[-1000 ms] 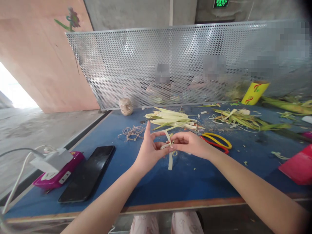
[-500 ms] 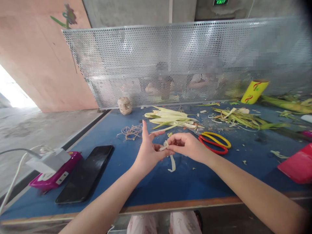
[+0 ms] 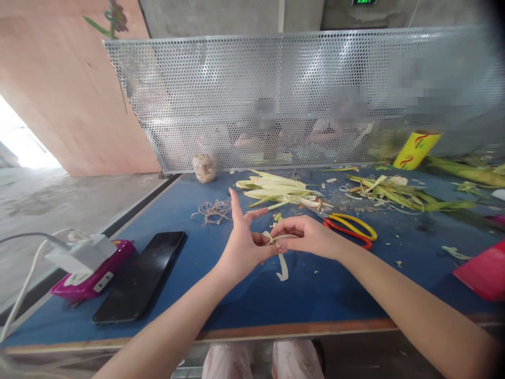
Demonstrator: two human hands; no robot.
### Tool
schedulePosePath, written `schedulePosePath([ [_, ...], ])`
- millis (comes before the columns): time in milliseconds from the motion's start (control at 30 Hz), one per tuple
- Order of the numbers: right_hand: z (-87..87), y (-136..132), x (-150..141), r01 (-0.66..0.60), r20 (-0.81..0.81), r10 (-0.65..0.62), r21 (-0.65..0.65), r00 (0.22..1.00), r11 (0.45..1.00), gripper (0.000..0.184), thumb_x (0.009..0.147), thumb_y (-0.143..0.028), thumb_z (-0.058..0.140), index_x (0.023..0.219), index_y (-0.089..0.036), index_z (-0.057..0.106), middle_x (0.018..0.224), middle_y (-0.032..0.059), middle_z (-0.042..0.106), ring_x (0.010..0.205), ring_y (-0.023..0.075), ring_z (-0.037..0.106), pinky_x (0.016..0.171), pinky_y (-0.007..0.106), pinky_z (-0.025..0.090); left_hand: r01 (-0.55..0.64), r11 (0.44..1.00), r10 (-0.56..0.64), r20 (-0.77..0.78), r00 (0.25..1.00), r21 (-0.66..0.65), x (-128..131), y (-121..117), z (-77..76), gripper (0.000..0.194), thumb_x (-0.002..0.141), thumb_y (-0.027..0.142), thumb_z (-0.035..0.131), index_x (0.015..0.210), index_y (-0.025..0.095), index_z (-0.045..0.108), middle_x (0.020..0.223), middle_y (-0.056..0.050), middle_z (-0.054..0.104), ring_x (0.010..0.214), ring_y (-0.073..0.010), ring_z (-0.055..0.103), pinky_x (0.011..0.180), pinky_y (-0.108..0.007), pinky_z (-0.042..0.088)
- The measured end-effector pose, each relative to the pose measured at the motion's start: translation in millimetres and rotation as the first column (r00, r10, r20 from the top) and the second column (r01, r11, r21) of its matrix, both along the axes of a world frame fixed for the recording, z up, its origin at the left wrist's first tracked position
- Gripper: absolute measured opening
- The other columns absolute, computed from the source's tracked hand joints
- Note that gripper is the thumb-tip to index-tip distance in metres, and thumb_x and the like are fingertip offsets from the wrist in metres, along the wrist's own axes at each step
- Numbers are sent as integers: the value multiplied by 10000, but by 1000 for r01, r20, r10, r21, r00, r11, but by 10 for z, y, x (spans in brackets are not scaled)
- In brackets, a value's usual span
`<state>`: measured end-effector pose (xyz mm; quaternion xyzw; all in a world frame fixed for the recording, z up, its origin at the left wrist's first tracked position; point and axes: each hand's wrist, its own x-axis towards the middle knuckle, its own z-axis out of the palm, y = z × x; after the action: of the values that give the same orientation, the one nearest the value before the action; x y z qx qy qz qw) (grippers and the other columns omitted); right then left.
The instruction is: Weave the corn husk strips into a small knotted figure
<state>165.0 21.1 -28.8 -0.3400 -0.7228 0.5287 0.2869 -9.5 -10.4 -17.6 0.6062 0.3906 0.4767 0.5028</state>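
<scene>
Between my two hands is a pale strip of corn husk (image 3: 282, 267), with one end hanging down over the blue table. My left hand (image 3: 243, 239) pinches it from the left, its index and other fingers raised and spread. From the right, my right hand (image 3: 302, 237) grips the same strip between thumb and curled fingers. Part of the strip is hidden by the fingers. Just beyond lies a pile of pale green husks (image 3: 276, 188). Scissors (image 3: 351, 227) with red and yellow handles rest right of my right hand. A tangle of thin twine (image 3: 213, 211) lies left of my left hand.
A black phone (image 3: 142, 276) and a purple power strip (image 3: 92, 273) with a white charger lie at left. A ball of twine (image 3: 204, 168) stands near the perforated metal screen (image 3: 221, 95). A yellow roll (image 3: 417, 150), more husks (image 3: 398, 193) and a red object (image 3: 483, 271) are at right.
My right hand's fingers have shifted slightly on the strip, and a strip end now shows above its thumb. My left hand keeps its pinch. The view has moved a little.
</scene>
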Motion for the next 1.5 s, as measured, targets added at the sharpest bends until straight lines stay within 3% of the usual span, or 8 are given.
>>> schedulePosePath([
  [167, -20, 18, 13, 22, 34, -25, 98, 999, 995, 240, 713, -370, 664, 792, -180, 542, 696, -24, 528, 642, 104, 515, 602, 228, 428, -10, 999, 12, -60, 998, 39, -22, 20, -8, 1166, 628, 190, 722, 1333, 481, -160, 1383, -147, 328, 516, -37, 540, 372, -183, 410],
  [267, -22, 37, 21, 64, 4, -65, 126, 998, 990, 228, 738, -372, 637, 809, -180, 537, 738, -7, 554, 683, 116, 534, 637, 240, 439, -32, 999, 33, -47, 998, 27, -14, 35, 0, 1097, 606, 181, 736, 1387, 384, -8, 1331, -144, 390, 538, -38, 533, 427, -205, 442],
  [533, 39, 22, 31, 136, -82, -127, 112, 988, 984, 201, 742, -352, 636, 821, -172, 593, 826, 25, 627, 776, 141, 597, 713, 265, 467, -47, 999, 48, 71, 996, -19, 7, 63, 18, 871, 646, 217, 716, 1359, 175, 217, 771, -8, 619, 576, -93, 543, 472, -202, 402],
  [767, 87, -22, 32, 160, -135, -145, 109, 980, 981, 146, 753, -301, 622, 806, -170, 586, 818, 23, 645, 781, 138, 615, 759, 279, 476, 30, 997, -24, 84, 996, -75, 32, 34, 28, 834, 705, 249, 671, 1379, 140, 193, 579, 40, 604, 506, -87, 523, 506, -217, 389],
  [933, 119, -42, 35, 196, -159, -180, 92, 971, 976, 106, 737, -255, 631, 778, -168, 586, 814, 21, 657, 756, 128, 617, 725, 259, 479, 104, 990, -90, 139, 986, -92, 36, 22, 30, 1025, 594, 142, 747, 1404, 165, 119, 582, 50, 613, 566, -108, 575, 604, -254, 437],
  [1200, 65, 32, 77, 185, -175, -170, 74, 970, 980, 134, 727, -285, 641, 778, -167, 601, 811, 24, 655, 760, 133, 615, 731, 275, 488, 165, 984, -159, 88, 983, -64, 63, -14, 9, 900, 662, 158, 693, 1390, 183, 163, 561, 78, 550, 578, -110, 583, 652, -284, 448],
  [1367, 26, 40, 55, 81, -131, -69, 94, 989, 992, 230, 726, -302, 654, 902, -166, 597, 838, 33, 630, 776, 144, 600, 714, 280, 484, 53, 996, -43, 140, 989, -68, 99, -9, -14, 909, 718, 260, 656, 1400, 200, 58, 767, 8, 604, 605, -136, 618, 545, -260, 436],
  [1500, 3, 29, 19, 94, -61, -81, 262, 995, 961, 176, 749, -251, 620, 912, -183, 612, 905, 33, 550, 709, 115, 557, 641, 250, 469, -41, 997, 48, 121, 991, -59, 97, 37, -24, 822, 791, 312, 567, 1396, 157, 33, 729, 15, 593, 517, -118, 580, 484, -254, 421],
])
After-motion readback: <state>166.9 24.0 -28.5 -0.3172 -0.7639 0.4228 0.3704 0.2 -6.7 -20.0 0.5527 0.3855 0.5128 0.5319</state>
